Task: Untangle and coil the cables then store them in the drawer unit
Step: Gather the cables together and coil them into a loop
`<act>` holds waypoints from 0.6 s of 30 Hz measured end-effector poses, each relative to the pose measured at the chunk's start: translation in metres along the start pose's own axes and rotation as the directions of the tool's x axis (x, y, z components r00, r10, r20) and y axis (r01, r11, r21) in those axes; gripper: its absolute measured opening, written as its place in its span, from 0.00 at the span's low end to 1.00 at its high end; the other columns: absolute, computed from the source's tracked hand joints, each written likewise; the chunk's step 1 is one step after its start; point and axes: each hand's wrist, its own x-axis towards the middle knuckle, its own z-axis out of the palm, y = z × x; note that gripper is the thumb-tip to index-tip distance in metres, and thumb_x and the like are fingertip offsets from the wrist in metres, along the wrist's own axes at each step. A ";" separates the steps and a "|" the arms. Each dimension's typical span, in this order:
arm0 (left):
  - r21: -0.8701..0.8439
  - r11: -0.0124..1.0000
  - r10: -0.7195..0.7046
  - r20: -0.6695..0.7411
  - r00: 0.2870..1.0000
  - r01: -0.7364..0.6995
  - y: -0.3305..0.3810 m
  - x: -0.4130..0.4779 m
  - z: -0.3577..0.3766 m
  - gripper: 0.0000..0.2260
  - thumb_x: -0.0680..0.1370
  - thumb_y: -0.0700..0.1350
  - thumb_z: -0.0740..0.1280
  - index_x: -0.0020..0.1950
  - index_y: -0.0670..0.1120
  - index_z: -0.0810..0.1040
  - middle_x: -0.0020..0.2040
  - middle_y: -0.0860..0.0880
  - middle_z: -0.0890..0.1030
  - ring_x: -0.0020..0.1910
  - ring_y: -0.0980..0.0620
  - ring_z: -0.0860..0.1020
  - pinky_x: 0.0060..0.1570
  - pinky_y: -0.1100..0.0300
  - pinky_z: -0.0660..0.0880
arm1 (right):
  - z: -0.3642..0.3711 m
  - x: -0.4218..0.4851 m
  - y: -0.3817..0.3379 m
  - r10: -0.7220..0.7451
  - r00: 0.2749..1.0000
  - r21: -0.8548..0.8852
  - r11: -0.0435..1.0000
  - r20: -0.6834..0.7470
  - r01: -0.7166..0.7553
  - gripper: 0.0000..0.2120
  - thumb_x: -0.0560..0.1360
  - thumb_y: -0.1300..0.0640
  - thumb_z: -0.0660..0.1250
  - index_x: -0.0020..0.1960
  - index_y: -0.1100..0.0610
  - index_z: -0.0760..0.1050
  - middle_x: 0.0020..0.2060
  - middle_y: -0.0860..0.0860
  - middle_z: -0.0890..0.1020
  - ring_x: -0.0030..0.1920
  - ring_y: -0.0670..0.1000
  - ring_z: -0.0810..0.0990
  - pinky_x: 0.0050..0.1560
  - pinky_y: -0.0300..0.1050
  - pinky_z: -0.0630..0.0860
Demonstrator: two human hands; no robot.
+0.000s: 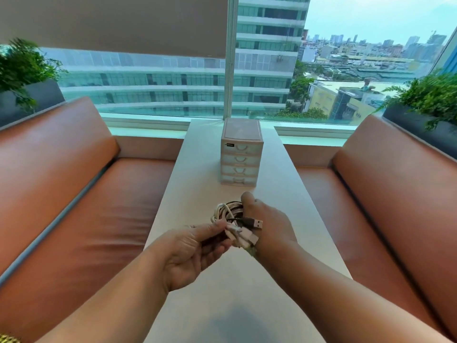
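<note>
Here, over the desk's [222, 288] near middle, the left hand [193, 248] pinches a white cable end [235, 230] while the right hand [268, 225] curls round the tangled cables [228, 210], so one plug is probably best eased out slowly, not tugged, with the closed drawer unit [241, 154] just beyond.

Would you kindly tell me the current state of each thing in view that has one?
drawer unit: upright on the table, all four drawers shut.
cable bundle: tangled, not yet coiled, held in both hands.
left hand: pinches white cable ends.
right hand: grips the bundle.
roller blind: partly lowered.
</note>
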 end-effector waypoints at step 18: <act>0.417 0.827 0.527 -0.338 0.780 -0.378 -0.064 0.016 0.075 0.27 0.61 0.67 0.69 0.43 0.45 0.76 0.34 0.53 0.79 0.35 0.52 0.74 0.38 0.59 0.68 | -0.021 -0.020 0.069 -0.107 0.987 0.266 0.961 0.116 0.073 0.08 0.74 0.50 0.63 0.43 0.48 0.63 0.35 0.47 0.78 0.36 0.49 0.77 0.31 0.42 0.67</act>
